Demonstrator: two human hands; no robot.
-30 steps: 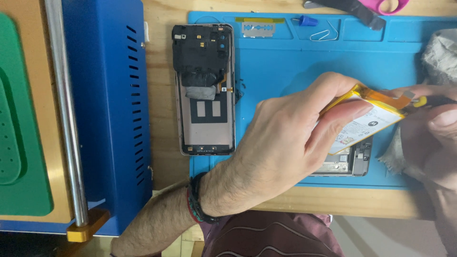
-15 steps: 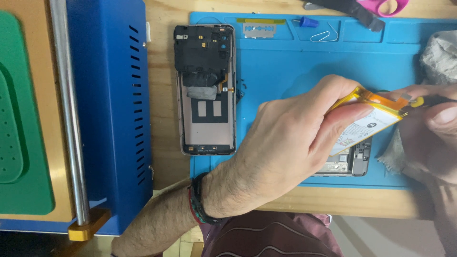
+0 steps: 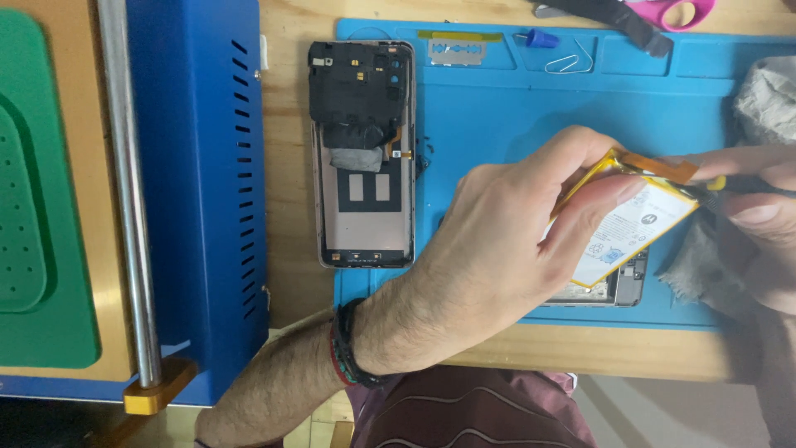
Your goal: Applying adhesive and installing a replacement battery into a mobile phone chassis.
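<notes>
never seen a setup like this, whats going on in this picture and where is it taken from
There is no machine at work here: these are a person's two bare hands, filmed by a camera worn on the head and looking straight down at a wooden bench.

The left hand grips a flat white battery with yellow edges, tilted up off an opened phone body under it. The right hand, at the picture's edge, holds a thin dark tool at the battery's corner.

Both work over a blue mat. A second phone shell, opened, lies at its left edge. Along the mat's top are a paper clip and pink-handled scissors. Left of that stand a blue metal box and a green pad.
</notes>
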